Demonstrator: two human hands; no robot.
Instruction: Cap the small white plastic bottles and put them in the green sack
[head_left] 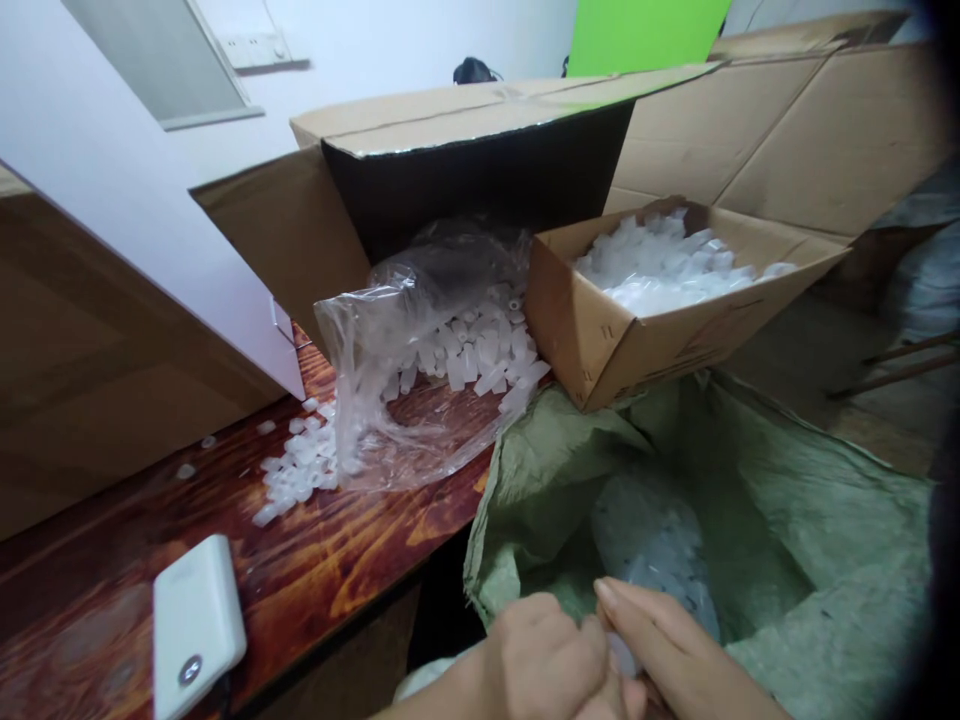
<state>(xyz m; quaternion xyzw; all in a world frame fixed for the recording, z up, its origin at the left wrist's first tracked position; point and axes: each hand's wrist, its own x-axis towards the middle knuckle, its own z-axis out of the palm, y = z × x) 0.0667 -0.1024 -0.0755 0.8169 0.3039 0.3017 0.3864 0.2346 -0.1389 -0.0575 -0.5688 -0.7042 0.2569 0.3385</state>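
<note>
Left hand [551,650] clenched, contents hidden; right hand [679,645] gripping smooth, translucent piece [622,655] over crinkled green woven sack [832,490].

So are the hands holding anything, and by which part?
A small whitish piece, between the left hand and right hand; it's mostly hidden, so which part can't be told.

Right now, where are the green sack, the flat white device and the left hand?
Green sack [855,500], head view: right-hand wall.
Flat white device [196,610], head view: top face.
Left hand [551,655], head view: back of hand.
</note>
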